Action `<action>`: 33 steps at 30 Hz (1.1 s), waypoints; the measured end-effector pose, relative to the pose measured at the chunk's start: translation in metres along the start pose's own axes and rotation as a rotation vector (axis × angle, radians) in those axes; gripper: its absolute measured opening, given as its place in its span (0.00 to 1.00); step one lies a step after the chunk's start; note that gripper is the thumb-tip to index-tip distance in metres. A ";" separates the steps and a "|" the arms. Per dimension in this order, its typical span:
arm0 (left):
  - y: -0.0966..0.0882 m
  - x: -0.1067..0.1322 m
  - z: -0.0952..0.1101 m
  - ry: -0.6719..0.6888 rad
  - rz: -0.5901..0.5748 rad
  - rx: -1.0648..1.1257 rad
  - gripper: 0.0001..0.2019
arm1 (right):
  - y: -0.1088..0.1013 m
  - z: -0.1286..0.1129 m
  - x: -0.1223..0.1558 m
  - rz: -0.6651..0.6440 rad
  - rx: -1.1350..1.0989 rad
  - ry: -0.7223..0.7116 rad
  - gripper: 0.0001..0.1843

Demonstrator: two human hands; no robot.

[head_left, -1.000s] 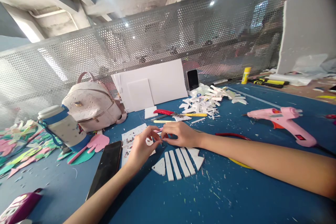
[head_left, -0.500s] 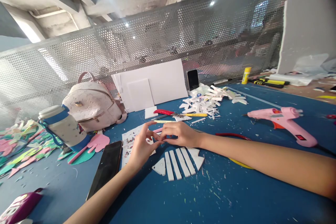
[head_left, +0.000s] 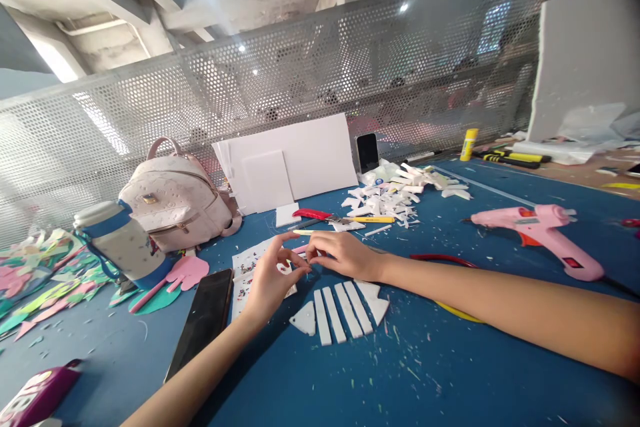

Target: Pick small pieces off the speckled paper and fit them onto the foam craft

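Note:
My left hand (head_left: 273, 277) is raised over the paper sheet (head_left: 243, 268) with small dark specks, its thumb and fingertips pressed together in a pinch. Whatever it holds is too small to make out. Close beside it, my right hand (head_left: 345, 257) has its fingers curled down and closed, the tips almost at the left fingertips; anything inside them is hidden. Just below my hands lies a row of white foam pieces: a rounded triangular piece (head_left: 303, 319), several narrow strips (head_left: 334, 314) and a flared end piece (head_left: 376, 302). A pink stick (head_left: 299, 249) shows partly behind the fingers.
A black phone (head_left: 203, 317) lies left of my left hand. Behind are a red-handled tool (head_left: 314, 214), a yellow pencil-like tool (head_left: 373, 219) and white scraps (head_left: 385, 200). A pink glue gun (head_left: 543, 230) is at right; a bottle (head_left: 120, 243) and backpack (head_left: 175, 200) stand left.
My right hand's fingertips have shifted slightly, drawing a little apart from the left fingertips. My left hand and the foam pieces stay where they were.

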State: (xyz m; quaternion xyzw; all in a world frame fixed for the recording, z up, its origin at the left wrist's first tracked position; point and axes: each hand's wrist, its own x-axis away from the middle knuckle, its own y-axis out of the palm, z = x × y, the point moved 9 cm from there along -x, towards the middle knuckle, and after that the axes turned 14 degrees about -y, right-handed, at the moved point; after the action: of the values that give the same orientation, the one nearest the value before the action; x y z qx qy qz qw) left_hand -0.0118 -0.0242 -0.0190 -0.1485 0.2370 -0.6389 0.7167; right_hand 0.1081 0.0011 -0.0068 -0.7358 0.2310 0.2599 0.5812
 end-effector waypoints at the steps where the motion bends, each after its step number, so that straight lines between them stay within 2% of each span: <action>1: -0.001 0.000 0.000 -0.001 0.003 -0.004 0.24 | -0.001 0.000 0.000 0.009 -0.006 0.007 0.08; 5: -0.003 -0.001 0.000 0.010 0.014 0.000 0.22 | -0.003 0.002 0.000 0.025 -0.033 0.025 0.08; 10: -0.002 -0.003 -0.001 0.029 0.015 -0.014 0.22 | 0.001 0.002 0.000 -0.019 -0.027 0.012 0.07; 15: -0.001 0.001 0.008 0.099 0.015 -0.058 0.20 | 0.000 0.001 0.001 -0.005 0.009 -0.004 0.03; 20: -0.004 0.005 0.012 0.182 0.056 -0.171 0.18 | -0.001 -0.001 0.001 0.021 0.000 -0.005 0.05; 23: -0.010 0.010 0.024 0.366 0.163 -0.445 0.18 | -0.004 -0.004 -0.001 0.048 -0.026 -0.019 0.07; 27: -0.006 0.030 0.048 0.783 0.268 -0.917 0.16 | -0.011 -0.005 -0.002 0.088 -0.004 -0.014 0.11; 30: -0.014 0.035 0.059 0.875 0.316 -0.986 0.18 | -0.012 -0.004 -0.002 0.093 0.019 -0.001 0.11; 33: -0.020 0.034 0.062 0.865 0.320 -0.972 0.19 | -0.013 -0.006 -0.003 0.096 0.032 -0.023 0.12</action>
State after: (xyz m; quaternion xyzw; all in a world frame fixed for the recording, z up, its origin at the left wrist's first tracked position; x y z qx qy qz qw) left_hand 0.0070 -0.0658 0.0384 -0.1479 0.7828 -0.3472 0.4948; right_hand 0.1152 -0.0018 0.0058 -0.7116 0.2635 0.2921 0.5822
